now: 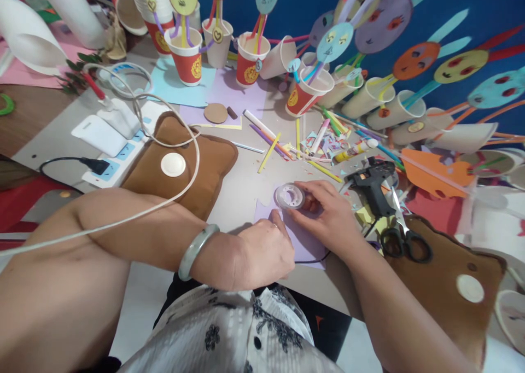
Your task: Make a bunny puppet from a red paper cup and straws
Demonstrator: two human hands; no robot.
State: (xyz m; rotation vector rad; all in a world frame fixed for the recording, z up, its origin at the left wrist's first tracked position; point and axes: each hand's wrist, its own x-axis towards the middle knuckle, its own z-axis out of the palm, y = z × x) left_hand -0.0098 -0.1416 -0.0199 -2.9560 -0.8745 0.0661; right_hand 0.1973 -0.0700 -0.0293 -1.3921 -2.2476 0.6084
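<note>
A small roll of clear tape (290, 196) stands over a sheet of purple paper (307, 239) in front of me. My right hand (328, 214) grips the roll from its right side between thumb and fingers. Close to its lower edge is my left hand (264, 250), with the index finger bent toward the roll and the other fingers curled under. Whatever the left fingers may pinch is hidden. A jade-like bangle (197, 252) circles my left wrist.
Paper cups with paper faces (184, 56) line the back. A glue gun (371, 184) and black-handled scissors (404, 239) lie right, beside a brown cushion (443, 285). Left are another brown cushion (192, 159), a power strip (110, 165) and a white cable (192, 181). Paper scraps (328, 143) lie ahead.
</note>
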